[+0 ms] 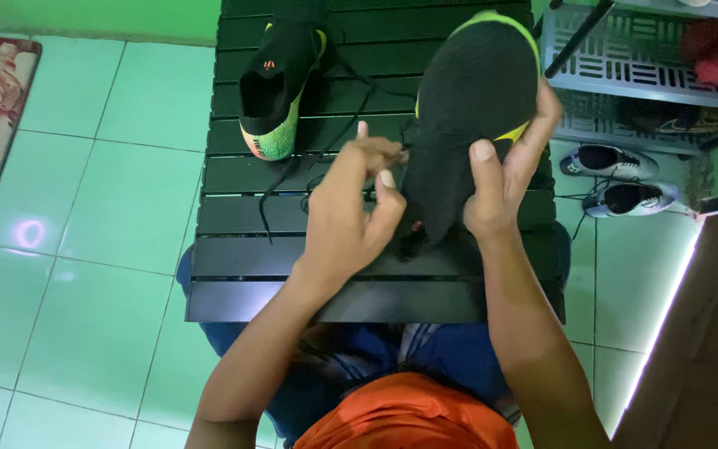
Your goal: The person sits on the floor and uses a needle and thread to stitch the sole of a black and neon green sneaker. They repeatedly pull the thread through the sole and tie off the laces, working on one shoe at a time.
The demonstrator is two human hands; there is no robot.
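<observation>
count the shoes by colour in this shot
black and green shoes: 2, one held in the hands, one on the black slatted table
white and dark shoes: 2, on the floor by the rack
total: 4

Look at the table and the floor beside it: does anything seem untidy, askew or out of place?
Mildly. The black lace of the second shoe trails loose across the slatted table. The right hand holds the other shoe upturned while the left hand pinches its lace. A pair of shoes lies on the floor, laces sprawled.
</observation>
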